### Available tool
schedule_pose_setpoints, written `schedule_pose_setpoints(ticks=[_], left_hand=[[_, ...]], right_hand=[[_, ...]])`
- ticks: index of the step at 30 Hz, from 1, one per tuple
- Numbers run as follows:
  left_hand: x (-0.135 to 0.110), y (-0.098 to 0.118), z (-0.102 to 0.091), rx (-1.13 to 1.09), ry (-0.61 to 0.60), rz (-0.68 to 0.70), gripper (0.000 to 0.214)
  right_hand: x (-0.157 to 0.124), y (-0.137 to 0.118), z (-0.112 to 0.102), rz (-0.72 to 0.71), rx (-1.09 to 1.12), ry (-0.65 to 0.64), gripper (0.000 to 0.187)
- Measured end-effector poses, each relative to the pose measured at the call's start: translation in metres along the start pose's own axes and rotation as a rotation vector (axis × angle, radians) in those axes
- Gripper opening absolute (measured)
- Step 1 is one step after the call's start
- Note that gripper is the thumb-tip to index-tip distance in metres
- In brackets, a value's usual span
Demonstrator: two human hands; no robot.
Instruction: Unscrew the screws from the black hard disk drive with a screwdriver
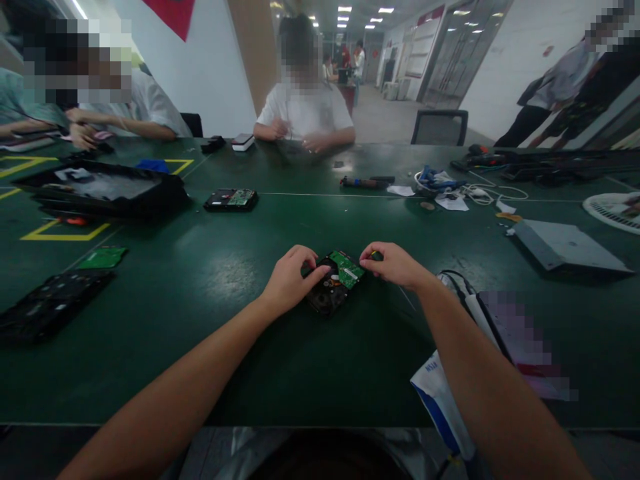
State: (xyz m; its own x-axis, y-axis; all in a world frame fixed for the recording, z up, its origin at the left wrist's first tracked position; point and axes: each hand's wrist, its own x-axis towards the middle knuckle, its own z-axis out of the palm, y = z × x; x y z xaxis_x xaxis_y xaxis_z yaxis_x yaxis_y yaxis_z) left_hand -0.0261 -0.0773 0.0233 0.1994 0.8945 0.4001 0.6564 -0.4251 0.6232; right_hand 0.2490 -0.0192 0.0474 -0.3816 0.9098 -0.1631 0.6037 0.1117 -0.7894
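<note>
A black hard drive (326,301) lies at an angle on the green table in front of me, circuit side up. Its green circuit board (349,272) covers the upper right part. My left hand (293,279) grips the drive's left edge, thumb resting on top and fingers curled along the side. At the drive's right corner, my right hand (393,265) is closed in a pinch. A small yellow bit shows between its fingers, but what it belongs to is hidden.
Another hard drive (231,199) lies farther back. Leftward are a black tray (105,190), a loose green board (103,257) and a black part (55,303). Rightward sit a grey metal box (570,247), a pouch (437,393) and cables (487,195). People sit across the table.
</note>
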Motion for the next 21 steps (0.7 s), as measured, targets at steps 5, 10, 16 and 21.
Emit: schedule_pose_setpoints(ticks=[5, 10, 16, 21], left_hand=[[0.004, -0.016, 0.005, -0.219, 0.06, -0.032, 0.021], [0.003, -0.027, 0.01, -0.322, 0.042, -0.131, 0.017], [0.003, -0.022, 0.015, -0.284, -0.031, -0.01, 0.025], [-0.003, -0.011, 0.018, -0.251, -0.152, -0.015, 0.039]], right_hand=[[0.001, 0.002, 0.001, 0.077, 0.069, -0.095, 0.024], [-0.004, 0.003, -0.008, 0.126, 0.098, -0.255, 0.03], [-0.009, 0.002, -0.014, 0.124, 0.158, -0.324, 0.029], [-0.006, 0.0, -0.009, 0.136, 0.224, -0.284, 0.024]])
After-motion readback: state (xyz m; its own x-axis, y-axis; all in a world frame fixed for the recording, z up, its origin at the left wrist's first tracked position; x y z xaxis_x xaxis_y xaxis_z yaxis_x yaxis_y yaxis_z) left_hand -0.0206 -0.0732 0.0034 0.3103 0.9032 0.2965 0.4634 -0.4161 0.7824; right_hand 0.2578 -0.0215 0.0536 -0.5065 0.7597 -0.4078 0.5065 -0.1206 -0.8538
